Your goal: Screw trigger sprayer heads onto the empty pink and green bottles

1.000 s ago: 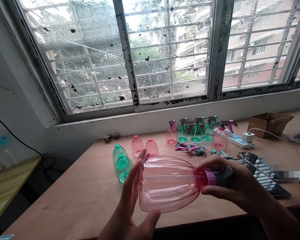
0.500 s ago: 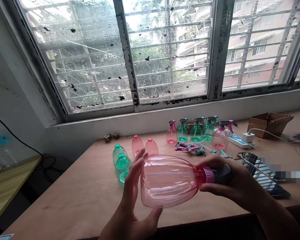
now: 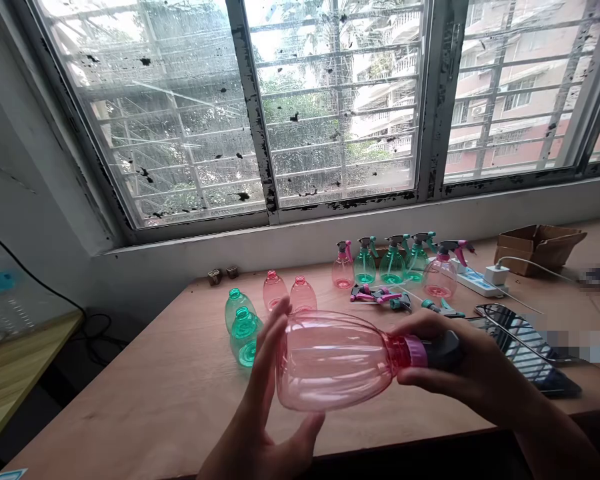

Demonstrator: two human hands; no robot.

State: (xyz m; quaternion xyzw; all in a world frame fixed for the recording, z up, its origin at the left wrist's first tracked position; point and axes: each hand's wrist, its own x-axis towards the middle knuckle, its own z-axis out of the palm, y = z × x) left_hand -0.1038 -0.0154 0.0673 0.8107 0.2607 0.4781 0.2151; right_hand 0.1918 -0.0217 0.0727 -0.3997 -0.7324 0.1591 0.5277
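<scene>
Along nine-to-three o'clock, pink bottle (image 3: 335,363) | nine: our left hand (image 3: 255,417) cups base (image 3: 287,380) | three: our right hand (image 3: 473,367) grips spray head (image 3: 443,350)

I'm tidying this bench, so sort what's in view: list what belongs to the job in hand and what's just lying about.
Likely the job's:
held pink bottle and its spray head
four open bottles
five sprayers
loose spray heads

Probably just lying about:
box
power strip
dark glossy device
</scene>
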